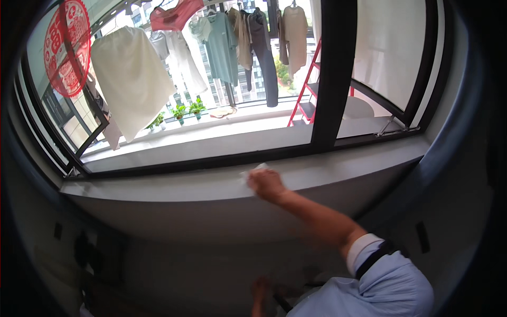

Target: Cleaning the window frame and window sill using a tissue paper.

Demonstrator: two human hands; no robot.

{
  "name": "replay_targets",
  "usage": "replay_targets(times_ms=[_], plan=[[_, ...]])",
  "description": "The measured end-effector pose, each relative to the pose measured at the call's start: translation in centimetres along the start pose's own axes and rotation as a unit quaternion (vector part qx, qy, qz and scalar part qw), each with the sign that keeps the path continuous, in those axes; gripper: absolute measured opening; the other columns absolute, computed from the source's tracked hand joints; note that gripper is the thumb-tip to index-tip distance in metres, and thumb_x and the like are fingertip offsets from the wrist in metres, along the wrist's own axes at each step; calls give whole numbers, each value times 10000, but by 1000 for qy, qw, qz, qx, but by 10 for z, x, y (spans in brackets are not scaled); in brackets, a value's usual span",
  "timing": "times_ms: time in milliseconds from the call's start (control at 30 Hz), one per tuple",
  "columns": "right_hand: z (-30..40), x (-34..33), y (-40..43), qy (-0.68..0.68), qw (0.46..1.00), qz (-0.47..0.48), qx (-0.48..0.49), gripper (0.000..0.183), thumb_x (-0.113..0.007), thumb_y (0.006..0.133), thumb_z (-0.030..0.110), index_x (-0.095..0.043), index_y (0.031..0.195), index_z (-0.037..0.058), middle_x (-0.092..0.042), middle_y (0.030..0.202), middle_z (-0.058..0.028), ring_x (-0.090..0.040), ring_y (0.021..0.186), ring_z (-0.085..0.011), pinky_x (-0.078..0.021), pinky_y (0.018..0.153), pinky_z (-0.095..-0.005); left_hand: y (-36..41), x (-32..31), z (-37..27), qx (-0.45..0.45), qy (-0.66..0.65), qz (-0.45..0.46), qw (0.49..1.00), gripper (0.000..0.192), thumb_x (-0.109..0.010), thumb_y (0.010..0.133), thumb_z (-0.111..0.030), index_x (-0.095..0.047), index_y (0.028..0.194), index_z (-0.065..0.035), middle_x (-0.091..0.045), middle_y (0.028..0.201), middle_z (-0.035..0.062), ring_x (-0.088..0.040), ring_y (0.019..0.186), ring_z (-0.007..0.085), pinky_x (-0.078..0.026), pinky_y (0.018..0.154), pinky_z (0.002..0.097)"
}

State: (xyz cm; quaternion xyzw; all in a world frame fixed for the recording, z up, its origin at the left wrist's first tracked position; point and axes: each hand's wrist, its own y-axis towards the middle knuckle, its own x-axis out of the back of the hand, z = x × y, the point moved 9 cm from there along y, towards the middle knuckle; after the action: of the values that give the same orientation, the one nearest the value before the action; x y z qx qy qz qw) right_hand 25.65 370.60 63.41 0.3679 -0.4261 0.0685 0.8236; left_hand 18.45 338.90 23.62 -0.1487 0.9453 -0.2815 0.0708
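My right hand [266, 184] presses a crumpled white cloth or tissue [261, 166] on the pale windowsill [166, 190]. Its fingers are closed over the cloth, so only the edges show. The hand is near the middle of the sill, just below the dark lower window frame [222, 159]. Low in the view, in the shade, hangs my left hand [260, 286]. It is dim and blurred, away from the sill, and its fingers cannot be made out.
Casement windows stand open at left [89, 142] and right [380, 97], beside a dark upright post [336, 71]. A red paper-cut [67, 49] is on the left glass. Beyond are hanging clothes [222, 45], potted plants [180, 113] and a red stepladder [307, 93].
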Motion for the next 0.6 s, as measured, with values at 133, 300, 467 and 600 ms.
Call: replay_targets(times_ms=[133,300,467,600], plan=[[-112,106,-58,-121,976,-165,-77,150,-494,705,142,-521,583,61,-498,560,-139,-510,533,-309,-394,479,-418,19,67,50,-121,10,-79,989,215,-449,821,-222,-552,927,-66,-571,798,60,-554,689,145,-468,591,275],[-204,222,-137,-285,889,-129,-335,132,-497,730,180,-548,693,64,-574,707,-132,-567,699,-289,-446,588,-404,-12,106,70,91,-72,-111,987,195,-471,800,-239,-541,901,-86,-560,823,41,-531,731,149,-462,614,337],[-162,140,-84,-314,915,-140,-213,125,-503,726,160,-514,684,43,-564,640,-140,-553,607,-330,-428,556,-445,-6,117,73,30,-196,-140,970,172,-482,799,-224,-528,842,-64,-543,730,52,-525,642,165,-457,549,334],[-41,16,7,-191,969,-64,-145,96,-469,742,121,-506,689,50,-559,605,-167,-577,595,-319,-472,541,-407,-17,141,69,-24,-85,-192,977,199,-479,809,-217,-526,864,-32,-550,698,73,-542,615,177,-465,535,314]])
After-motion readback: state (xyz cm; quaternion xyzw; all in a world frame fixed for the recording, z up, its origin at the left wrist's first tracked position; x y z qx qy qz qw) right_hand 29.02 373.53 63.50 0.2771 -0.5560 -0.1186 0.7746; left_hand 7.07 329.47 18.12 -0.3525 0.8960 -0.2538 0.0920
